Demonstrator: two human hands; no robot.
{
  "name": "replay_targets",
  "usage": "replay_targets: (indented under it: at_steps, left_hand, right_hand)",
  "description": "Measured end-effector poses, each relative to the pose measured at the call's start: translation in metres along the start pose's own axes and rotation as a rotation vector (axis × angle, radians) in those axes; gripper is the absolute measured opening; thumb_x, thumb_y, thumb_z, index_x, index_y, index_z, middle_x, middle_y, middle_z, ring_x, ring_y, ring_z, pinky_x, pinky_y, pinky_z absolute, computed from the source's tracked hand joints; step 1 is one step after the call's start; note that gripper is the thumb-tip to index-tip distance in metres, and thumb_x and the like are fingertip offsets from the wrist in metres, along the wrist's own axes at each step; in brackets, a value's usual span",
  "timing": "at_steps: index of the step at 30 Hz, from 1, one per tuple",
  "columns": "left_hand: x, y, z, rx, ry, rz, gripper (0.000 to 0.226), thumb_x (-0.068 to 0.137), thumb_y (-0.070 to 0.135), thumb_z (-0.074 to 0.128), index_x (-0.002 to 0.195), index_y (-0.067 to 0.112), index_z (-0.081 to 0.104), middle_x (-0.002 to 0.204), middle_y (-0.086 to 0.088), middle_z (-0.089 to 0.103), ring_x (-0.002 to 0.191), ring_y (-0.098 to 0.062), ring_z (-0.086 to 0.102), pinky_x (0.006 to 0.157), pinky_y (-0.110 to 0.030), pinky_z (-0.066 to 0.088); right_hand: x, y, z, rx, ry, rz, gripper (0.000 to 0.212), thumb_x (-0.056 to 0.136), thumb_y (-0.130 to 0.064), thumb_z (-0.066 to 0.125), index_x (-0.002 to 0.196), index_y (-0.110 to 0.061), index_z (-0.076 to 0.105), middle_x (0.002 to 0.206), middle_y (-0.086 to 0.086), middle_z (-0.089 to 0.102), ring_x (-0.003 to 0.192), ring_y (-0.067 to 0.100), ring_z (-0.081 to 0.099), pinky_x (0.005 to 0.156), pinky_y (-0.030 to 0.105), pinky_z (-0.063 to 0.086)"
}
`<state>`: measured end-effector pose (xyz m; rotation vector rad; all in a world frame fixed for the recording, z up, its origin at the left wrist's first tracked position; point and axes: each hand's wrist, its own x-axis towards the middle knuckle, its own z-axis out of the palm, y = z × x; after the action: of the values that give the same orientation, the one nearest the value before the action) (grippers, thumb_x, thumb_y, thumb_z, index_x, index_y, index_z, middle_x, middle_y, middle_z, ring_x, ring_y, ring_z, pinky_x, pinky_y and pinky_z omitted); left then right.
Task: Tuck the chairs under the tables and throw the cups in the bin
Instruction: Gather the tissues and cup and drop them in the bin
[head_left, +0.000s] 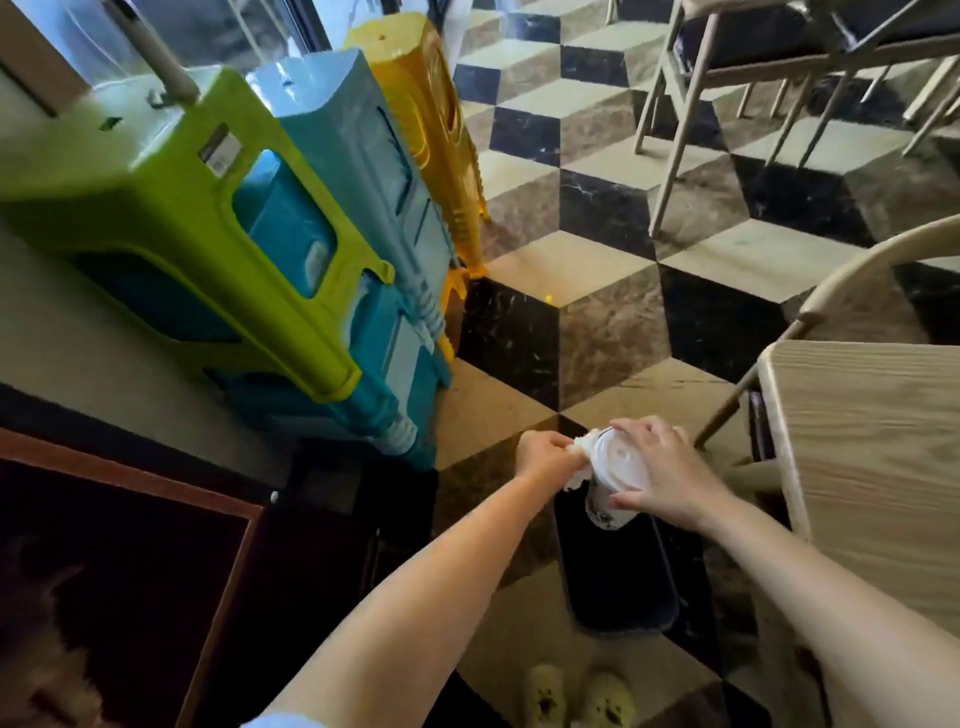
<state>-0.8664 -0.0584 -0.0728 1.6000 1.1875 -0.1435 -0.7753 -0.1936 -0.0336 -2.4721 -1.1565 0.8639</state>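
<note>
Hands meet over the bin, and we see both of them busy with one cup. Our right hand wraps the white lidded cup, fingers curled over the lid's far edge and the thumb pressed against the printed side nearer us, so the cup tilts with its lid facing up at us. Our left hand has its fingers pinched shut on a crumpled white tissue that touches the cup's left rim. The cup hangs directly above the dark opening of the bin, which stands on the checkered floor just left of the wooden table. A chair with a curved pale back sits at the far end of that table, and more chairs stand further off at the far right. On the left we see stacked plastic stools, green, blue and yellow, lined against the wall. Near our feet, pale slippers show at the bottom edge.
</note>
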Motion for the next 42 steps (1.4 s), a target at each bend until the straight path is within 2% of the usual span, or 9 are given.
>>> replay_targets:
  at_steps: [3, 8, 14, 19, 25, 29, 35, 39, 42]
  left_hand:
    - [0.033, -0.023, 0.023, 0.02, -0.016, -0.009, 0.022, 0.079, 0.024, 0.071, 0.099, 0.015, 0.072, 0.091, 0.0, 0.069, 0.076, -0.011, 0.062, 0.065, -0.023, 0.052]
    - [0.078, -0.081, 0.077, -0.001, 0.015, -0.111, 0.018, 0.08, 0.023, 0.072, 0.096, 0.016, 0.067, 0.081, 0.004, 0.062, 0.059, -0.002, 0.052, 0.046, -0.015, 0.039]
    - [0.122, -0.159, 0.152, 0.008, 0.004, -0.212, 0.011, 0.083, 0.021, 0.068, 0.093, 0.016, 0.068, 0.091, 0.0, 0.067, 0.069, -0.009, 0.057, 0.055, -0.019, 0.041]
    - [0.152, -0.211, 0.202, 0.16, -0.096, -0.24, 0.016, 0.088, 0.01, 0.052, 0.088, 0.008, 0.068, 0.092, -0.016, 0.068, 0.094, -0.033, 0.064, 0.075, -0.036, 0.049]
    - [0.176, -0.246, 0.232, 0.04, -0.174, -0.293, 0.041, 0.094, 0.012, 0.042, 0.134, 0.016, 0.051, 0.137, -0.011, 0.054, 0.122, -0.029, 0.053, 0.102, -0.039, 0.043]
    - [0.173, -0.255, 0.227, 0.045, -0.202, -0.253, 0.046, 0.096, 0.012, 0.04, 0.142, 0.017, 0.042, 0.145, -0.009, 0.046, 0.131, -0.026, 0.045, 0.108, -0.034, 0.037]
    - [0.16, -0.232, 0.192, 0.22, -0.252, -0.161, 0.043, 0.097, 0.015, 0.042, 0.14, 0.017, 0.044, 0.14, -0.009, 0.051, 0.119, -0.031, 0.055, 0.093, -0.036, 0.048]
    - [0.134, -0.195, 0.154, 0.4, -0.319, -0.127, 0.051, 0.096, 0.021, 0.047, 0.145, 0.016, 0.034, 0.144, -0.01, 0.045, 0.125, -0.028, 0.051, 0.1, -0.035, 0.045]
    - [0.109, -0.149, 0.127, 0.493, -0.416, -0.092, 0.042, 0.096, 0.024, 0.047, 0.137, 0.016, 0.047, 0.13, -0.009, 0.058, 0.113, -0.024, 0.059, 0.091, -0.031, 0.047]
  right_hand:
    - [0.027, 0.025, 0.022, -0.031, -0.03, 0.034, 0.093, 0.069, -0.04, 0.08, 0.145, -0.025, 0.028, 0.142, 0.005, 0.032, 0.131, 0.028, 0.028, 0.108, 0.041, 0.033]
    - [0.059, 0.08, 0.093, -0.012, -0.1, 0.157, 0.095, 0.072, -0.039, 0.079, 0.147, -0.021, 0.023, 0.144, 0.007, 0.028, 0.133, 0.03, 0.026, 0.109, 0.042, 0.034]
    - [0.075, 0.14, 0.194, -0.076, -0.099, 0.328, 0.095, 0.074, -0.049, 0.073, 0.147, -0.022, 0.018, 0.146, 0.007, 0.027, 0.131, 0.03, 0.03, 0.101, 0.042, 0.04]
    - [0.08, 0.186, 0.262, -0.085, -0.116, 0.383, 0.093, 0.076, -0.048, 0.071, 0.147, -0.022, 0.017, 0.146, 0.008, 0.025, 0.131, 0.029, 0.029, 0.105, 0.04, 0.037]
    - [0.093, 0.213, 0.306, -0.016, -0.236, 0.419, 0.097, 0.08, -0.042, 0.071, 0.151, -0.023, 0.008, 0.158, 0.01, 0.005, 0.143, 0.034, 0.014, 0.113, 0.045, 0.027]
    - [0.088, 0.216, 0.31, -0.083, -0.316, 0.369, 0.096, 0.082, -0.045, 0.068, 0.153, -0.023, 0.006, 0.161, 0.008, 0.001, 0.145, 0.034, 0.016, 0.116, 0.046, 0.024]
    - [0.078, 0.198, 0.282, -0.104, -0.399, 0.379, 0.085, 0.084, -0.05, 0.064, 0.148, -0.017, 0.02, 0.154, 0.01, 0.023, 0.138, 0.034, 0.029, 0.111, 0.046, 0.033]
    - [0.063, 0.163, 0.243, -0.107, -0.538, 0.348, 0.077, 0.084, -0.049, 0.064, 0.144, -0.016, 0.03, 0.148, 0.01, 0.035, 0.135, 0.034, 0.034, 0.108, 0.047, 0.037]
    - [0.054, 0.132, 0.192, -0.099, -0.62, 0.329, 0.073, 0.083, -0.048, 0.065, 0.141, -0.014, 0.037, 0.143, 0.013, 0.043, 0.13, 0.033, 0.043, 0.105, 0.045, 0.041]
